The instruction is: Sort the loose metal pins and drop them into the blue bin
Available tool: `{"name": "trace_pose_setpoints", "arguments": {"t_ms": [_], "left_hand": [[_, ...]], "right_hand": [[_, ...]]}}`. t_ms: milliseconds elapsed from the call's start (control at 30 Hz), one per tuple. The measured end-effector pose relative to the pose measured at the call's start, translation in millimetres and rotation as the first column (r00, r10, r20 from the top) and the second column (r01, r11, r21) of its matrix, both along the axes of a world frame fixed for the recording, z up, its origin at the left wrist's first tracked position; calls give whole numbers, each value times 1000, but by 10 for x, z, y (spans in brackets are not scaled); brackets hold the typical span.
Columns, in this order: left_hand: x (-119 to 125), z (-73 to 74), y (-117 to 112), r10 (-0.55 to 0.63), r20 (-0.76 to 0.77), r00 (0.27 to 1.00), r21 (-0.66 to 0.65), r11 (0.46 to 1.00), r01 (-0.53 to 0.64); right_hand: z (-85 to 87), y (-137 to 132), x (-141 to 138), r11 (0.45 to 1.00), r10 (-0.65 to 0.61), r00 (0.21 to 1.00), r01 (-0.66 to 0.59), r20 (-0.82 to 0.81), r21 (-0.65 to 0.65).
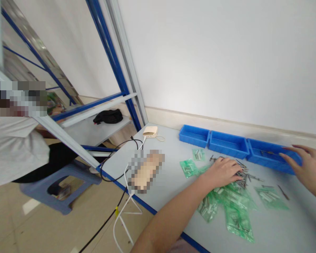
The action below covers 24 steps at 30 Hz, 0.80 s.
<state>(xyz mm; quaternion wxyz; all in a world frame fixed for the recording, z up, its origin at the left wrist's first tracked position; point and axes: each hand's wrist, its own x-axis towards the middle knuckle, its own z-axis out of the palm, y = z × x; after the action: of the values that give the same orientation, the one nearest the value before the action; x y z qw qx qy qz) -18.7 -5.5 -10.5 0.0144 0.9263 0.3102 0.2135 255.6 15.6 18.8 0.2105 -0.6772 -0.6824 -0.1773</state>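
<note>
Head view: a left hand (221, 172) lies with fingers spread over a loose heap of small metal pins (244, 174), likely stiff, light and slippery, best pinched by the shank, on a table (171, 175) among green plastic bags (233, 207), as a spread right hand (309, 163) reaches over a blue bin (264, 154).

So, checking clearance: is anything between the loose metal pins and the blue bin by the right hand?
Nothing visible does. The left hand rests on the metal pins; the blue bin lies just beyond.

a workshop (blue bins (228, 144), steel rack (111, 59))
</note>
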Motion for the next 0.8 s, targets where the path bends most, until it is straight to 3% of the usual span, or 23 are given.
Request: {"name": "trace_pose_setpoints", "arguments": {"t_ms": [33, 100, 233, 433, 800], "left_hand": [[3, -10, 4, -2, -6, 1000, -7, 1000, 2], [10, -30, 13, -7, -5, 1000, -8, 1000, 7], [18, -74, 33, -8, 23, 1000, 15, 1000, 7], [4, -83, 48, -22, -8, 1000, 73, 997, 23], [-5, -123, 86, -56, -23, 998, 84, 995, 58]], "right_hand": [[-49, -81, -65, 1000, 14, 1000, -14, 3, 26], [-157, -263, -233, 977, 202, 979, -202, -8, -61], [-407, -503, -536, 889, 391, 912, -409, -123, -207], [-639, -482, -632, 839, 428, 843, -505, -327, -203], [-641, -491, -655, 836, 449, 760, -543, -470, -77]]}}
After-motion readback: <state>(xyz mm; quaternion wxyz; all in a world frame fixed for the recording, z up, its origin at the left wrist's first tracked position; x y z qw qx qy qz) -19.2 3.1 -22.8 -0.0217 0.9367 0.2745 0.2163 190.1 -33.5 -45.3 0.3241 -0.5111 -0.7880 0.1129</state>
